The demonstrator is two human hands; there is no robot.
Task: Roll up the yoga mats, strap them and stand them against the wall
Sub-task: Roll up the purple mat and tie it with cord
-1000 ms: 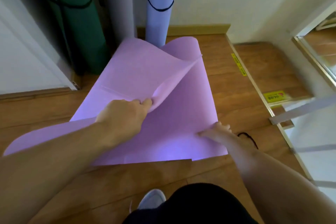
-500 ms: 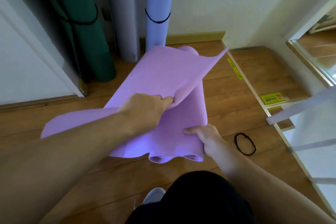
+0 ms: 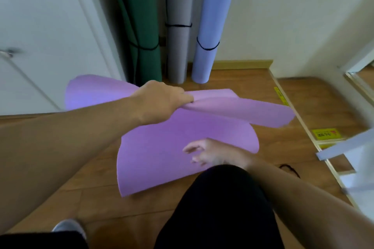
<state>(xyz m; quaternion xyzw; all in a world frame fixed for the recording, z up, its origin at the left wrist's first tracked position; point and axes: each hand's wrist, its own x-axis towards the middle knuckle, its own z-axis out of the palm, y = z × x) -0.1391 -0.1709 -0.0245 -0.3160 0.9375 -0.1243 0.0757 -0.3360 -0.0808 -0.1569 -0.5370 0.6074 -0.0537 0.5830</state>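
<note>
Head view: three mats done, the purple one still loose.

Green mat [image 3: 139, 26], grey mat [image 3: 178, 26] and blue mat [image 3: 212, 26] stand strapped against the wall [image 3: 283, 16] at upper centre. At mid-frame the left hand [image 3: 159, 101] pinches a lifted fold of the unrolled purple mat [image 3: 172, 147]; the right hand [image 3: 212, 152] hovers over it, fingers spread, holding nothing. A black strap [image 3: 289, 169] lies on the floor [image 3: 323, 107] at right, unused: rolling, strapping and standing remain.

Left hand [image 3: 159, 101] hides where its fingers meet the purple mat [image 3: 182, 147]. Right hand [image 3: 214, 152] is motion-blurred, contact unclear. Knee covers the mat's near edge. Strap [image 3: 289, 169] half hidden behind the forearm.
</note>
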